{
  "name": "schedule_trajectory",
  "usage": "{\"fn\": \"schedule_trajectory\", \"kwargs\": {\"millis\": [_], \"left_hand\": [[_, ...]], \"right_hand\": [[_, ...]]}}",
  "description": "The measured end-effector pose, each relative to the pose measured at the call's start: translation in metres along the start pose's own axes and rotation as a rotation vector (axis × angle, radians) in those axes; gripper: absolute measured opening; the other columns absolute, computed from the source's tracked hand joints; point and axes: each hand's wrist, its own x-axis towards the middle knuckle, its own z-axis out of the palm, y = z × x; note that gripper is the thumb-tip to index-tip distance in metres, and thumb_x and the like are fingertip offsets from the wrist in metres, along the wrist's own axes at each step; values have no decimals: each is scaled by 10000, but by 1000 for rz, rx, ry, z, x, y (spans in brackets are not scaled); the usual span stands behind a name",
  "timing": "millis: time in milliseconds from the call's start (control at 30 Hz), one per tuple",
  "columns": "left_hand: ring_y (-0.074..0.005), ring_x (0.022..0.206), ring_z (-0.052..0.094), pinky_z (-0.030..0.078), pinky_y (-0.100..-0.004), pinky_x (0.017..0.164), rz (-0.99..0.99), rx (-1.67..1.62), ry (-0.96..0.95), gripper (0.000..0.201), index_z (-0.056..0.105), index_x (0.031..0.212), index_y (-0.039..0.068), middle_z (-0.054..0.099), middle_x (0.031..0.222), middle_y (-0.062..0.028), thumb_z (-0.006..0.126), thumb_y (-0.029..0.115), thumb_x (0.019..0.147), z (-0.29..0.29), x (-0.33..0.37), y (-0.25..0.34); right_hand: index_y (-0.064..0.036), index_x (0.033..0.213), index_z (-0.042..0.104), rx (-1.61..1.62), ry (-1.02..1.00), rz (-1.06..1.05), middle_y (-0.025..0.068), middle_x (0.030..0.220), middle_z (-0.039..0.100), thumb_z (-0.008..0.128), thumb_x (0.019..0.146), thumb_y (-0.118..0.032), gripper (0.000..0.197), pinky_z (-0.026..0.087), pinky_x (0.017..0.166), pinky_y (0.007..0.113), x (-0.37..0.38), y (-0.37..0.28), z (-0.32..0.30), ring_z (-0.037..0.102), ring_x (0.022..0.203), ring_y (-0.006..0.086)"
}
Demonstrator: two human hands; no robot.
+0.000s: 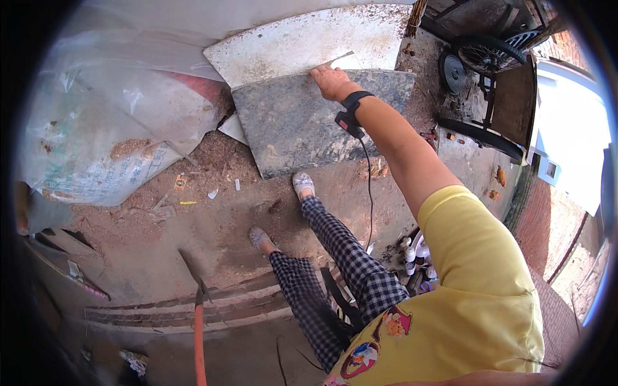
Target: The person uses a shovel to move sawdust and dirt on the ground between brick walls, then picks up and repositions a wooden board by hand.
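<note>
Blue-green printed lettering (pixel 106 177), large, faded, across a whitish plastic sack (pixel 170 106)

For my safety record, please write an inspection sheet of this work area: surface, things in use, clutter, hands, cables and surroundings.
Surface: ground, strewn with reddish-brown debris.
Job's things: mottled grey board, adjoining a stained white board.
Clutter: large plastic sack, yellow scrap, white bottle.
Hands: right hand at the grey board's upper edge, grip unclear; left hand not in view.
Cables: black cable running from the wrist device.
Surroundings: wheeled cart; orange-handled tool.
</note>
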Motion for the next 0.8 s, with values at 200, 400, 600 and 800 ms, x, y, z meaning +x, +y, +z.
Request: {"fn": "schedule_trajectory", "kwargs": {"millis": [200, 400, 600, 800], "left_hand": [[-136, 580, 450, 355, -224, 472, -71, -47, 92, 222, 507, 794, 32, 481, 686, -46, 483, 252, 819, 28, -28, 19], [-101, 467, 408, 303, -203, 409, -114, -80, 97, 178, 481, 660, 96, 446, 563, 3, 480, 216, 792, 51, -45, 47], [-103, 440, 353, 251, -225, 415, -91, -44, 115, 208, 414, 606, 99, 383, 522, 6, 459, 206, 778, 53, -49, 48], [-122, 441, 325, 242, -239, 418, 21, 12, 128, 229, 432, 624, 68, 364, 522, -7, 460, 230, 782, 38, -37, 50]], "right_hand": [[-68, 1091, 434, -52, -104, 33, 124, 1109, 451, 578, 679, -134, 442, 368, 864, 392, 11, -6, -5, 432, 1070, 284], [-47, 833, 578, -52, -459, -168, 143, 876, 555, 606, 654, -178, 224, 446, 732, 367, -63, 10, -4, 540, 862, 311], [-49, 738, 573, 13, -318, -440, 114, 781, 529, 571, 696, -193, 150, 455, 634, 386, -202, -25, 21, 550, 771, 283], [-29, 732, 576, 21, -292, -501, 137, 808, 527, 502, 700, -129, 128, 468, 577, 376, -267, -132, -17, 571, 684, 289]]}}
